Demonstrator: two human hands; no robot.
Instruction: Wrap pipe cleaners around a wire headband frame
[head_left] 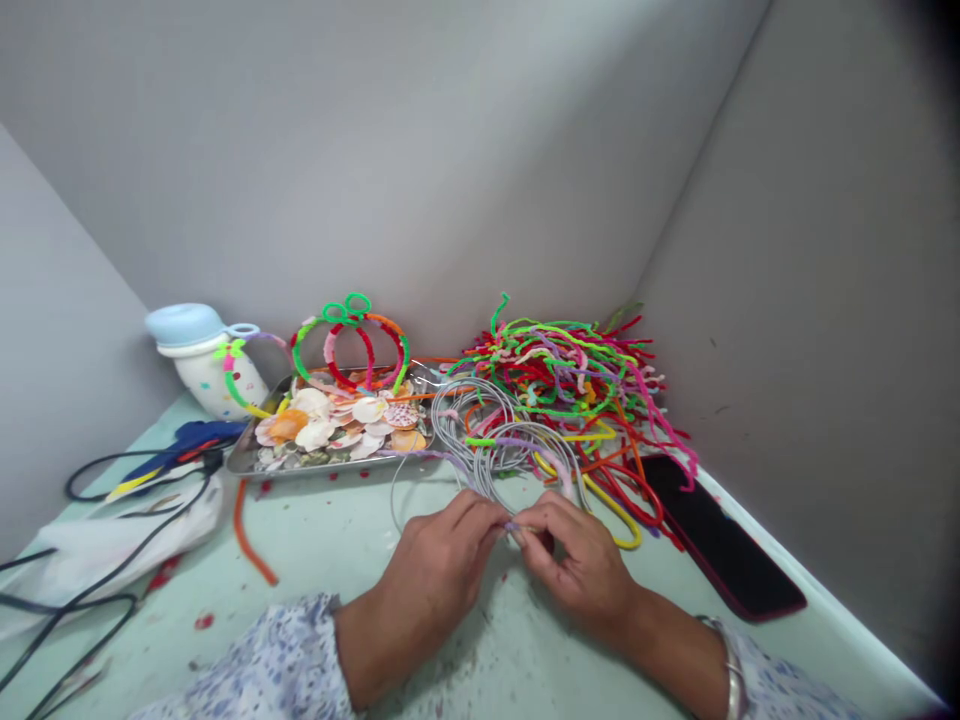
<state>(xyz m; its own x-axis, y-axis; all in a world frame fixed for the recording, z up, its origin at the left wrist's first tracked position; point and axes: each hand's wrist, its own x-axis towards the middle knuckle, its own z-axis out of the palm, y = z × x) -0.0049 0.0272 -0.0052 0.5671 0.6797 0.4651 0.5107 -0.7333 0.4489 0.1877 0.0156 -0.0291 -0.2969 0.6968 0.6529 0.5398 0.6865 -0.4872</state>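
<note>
Fingertip to fingertip, my left hand (pixel 435 565) and my right hand (pixel 581 560) are closed in a pinch at the front of the table. Between them shows a small bit of purple pipe cleaner (pixel 512 527); most of it is hidden by the fingers. A thin grey wire (pixel 394 495) curves just left of my left hand, but I cannot tell whether it runs into the grip. Right behind the fingers lie coils of grey wire (pixel 487 470), with a green and purple pipe cleaner (pixel 517 442) across them.
Behind the coils rises a heap of coloured pipe cleaners (pixel 562 370). A metal tray (pixel 315 470) holds shells, with pipe-cleaner hoops (pixel 330 345) standing over it. Left are a bottle (pixel 210 375), blue-handled pliers (pixel 187 445) and black cables (pixel 97 590); right, a phone (pixel 720 540).
</note>
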